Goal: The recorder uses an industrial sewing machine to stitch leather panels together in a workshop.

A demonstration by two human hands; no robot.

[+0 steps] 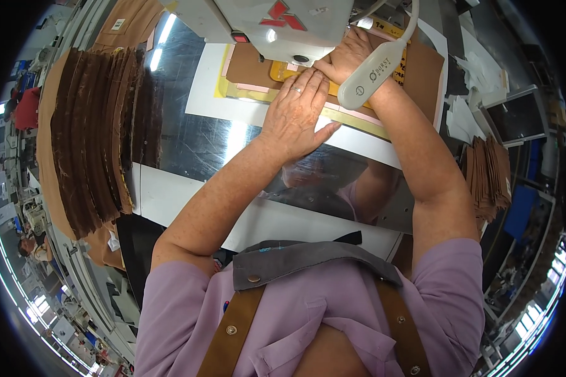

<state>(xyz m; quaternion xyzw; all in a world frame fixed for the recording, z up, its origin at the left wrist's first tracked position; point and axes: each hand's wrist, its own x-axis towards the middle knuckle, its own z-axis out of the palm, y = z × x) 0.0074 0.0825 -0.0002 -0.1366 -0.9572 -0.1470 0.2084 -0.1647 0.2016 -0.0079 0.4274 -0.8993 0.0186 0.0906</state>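
My left hand (302,110) lies with fingers stretched over the near part of a yellow template (282,70), below a white machine head (264,16). My right hand (343,56) rests higher, fingers extended beside the template, partly behind a pale oval control pod (366,81) on a cable; my hands are close together. Under the template are a brown board (421,88) with pink strips and a yellow-edged white sheet (207,103), all on a shiny metal bed (201,144). What lies directly under the machine head is partly hidden.
A tall row of brown cut pieces (85,138) stands at the left; smaller brown bundles (484,176), white papers (478,75) and a dark screen (516,116) sit at the right. People (28,107) work at stations in the far left background.
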